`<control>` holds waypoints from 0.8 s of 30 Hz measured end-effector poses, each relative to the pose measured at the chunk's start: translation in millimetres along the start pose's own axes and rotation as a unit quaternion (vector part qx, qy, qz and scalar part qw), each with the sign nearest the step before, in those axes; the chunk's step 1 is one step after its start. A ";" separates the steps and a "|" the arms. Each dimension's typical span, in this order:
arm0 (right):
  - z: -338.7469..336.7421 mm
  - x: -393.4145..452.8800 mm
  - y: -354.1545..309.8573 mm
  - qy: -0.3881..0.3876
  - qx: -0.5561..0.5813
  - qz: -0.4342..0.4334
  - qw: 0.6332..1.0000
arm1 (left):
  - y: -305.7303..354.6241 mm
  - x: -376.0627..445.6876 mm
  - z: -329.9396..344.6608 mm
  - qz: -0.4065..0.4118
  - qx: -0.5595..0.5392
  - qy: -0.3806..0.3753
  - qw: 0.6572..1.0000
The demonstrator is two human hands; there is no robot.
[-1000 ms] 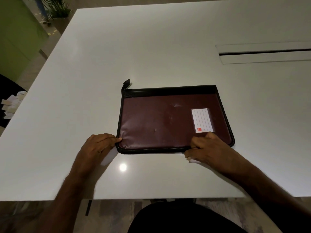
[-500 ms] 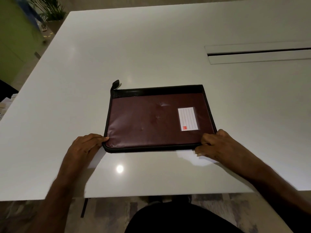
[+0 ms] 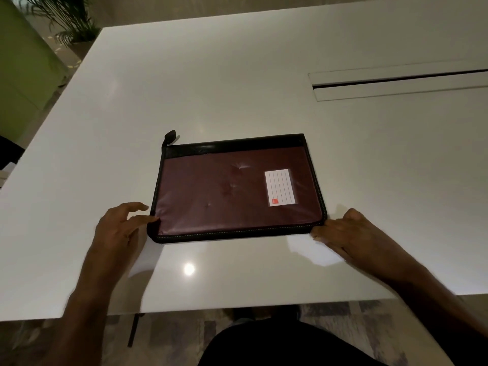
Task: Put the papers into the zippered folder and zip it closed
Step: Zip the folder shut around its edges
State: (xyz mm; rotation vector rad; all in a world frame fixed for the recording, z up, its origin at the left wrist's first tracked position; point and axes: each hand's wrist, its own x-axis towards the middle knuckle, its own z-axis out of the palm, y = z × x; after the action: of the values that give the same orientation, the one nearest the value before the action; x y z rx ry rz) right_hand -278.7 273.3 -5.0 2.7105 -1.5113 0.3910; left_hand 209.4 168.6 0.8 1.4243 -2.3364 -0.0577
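Your left hand (image 3: 120, 228) touches the flat maroon black-trimmed zippered folder (image 3: 237, 191) at its corner, grip spread; your right hand (image 3: 346, 233) pinches the opposite corner; white desk (image 3: 237, 75) lies bare beyond.

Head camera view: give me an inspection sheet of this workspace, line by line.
Surface: white table, glossy, with a lamp reflection near the front edge.
Job's things: maroon zippered folder lies flat, black-edged, white label card on its right side; zipper tab sticks out at the far-left corner. No loose papers seen.
Clutter: nothing seen on the table.
Grips: left hand touches the folder's near-left corner with loosely bent fingers; right hand rests at the near-right corner, whether it pinches the zipper cannot be told.
Cables: nothing seen; a long cable slot sits far right.
Surroundings: potted plant and green panel at far left.
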 end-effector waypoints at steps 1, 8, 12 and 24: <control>3.0 -1.2 -1.3 0.009 0.003 0.007 1.000 | 11.5 4.0 1.3 -0.005 0.004 0.012 1.000; 7.7 1.0 -16.5 0.021 0.080 0.102 0.991 | 128.1 46.8 43.0 0.100 -0.120 -0.021 0.988; 10.7 -1.7 -19.6 0.028 0.125 0.136 0.982 | 184.8 73.1 61.7 0.143 -0.140 -0.078 0.977; 9.9 -6.2 -25.8 0.108 0.143 0.289 0.940 | 226.4 88.2 104.6 0.267 -0.136 -0.070 0.952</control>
State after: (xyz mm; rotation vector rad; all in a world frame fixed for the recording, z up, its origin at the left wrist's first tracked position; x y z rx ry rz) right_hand -258.1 290.9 -13.2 2.2277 -2.3068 0.9478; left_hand -54.4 183.4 -13.2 0.6488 -2.6258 -0.3204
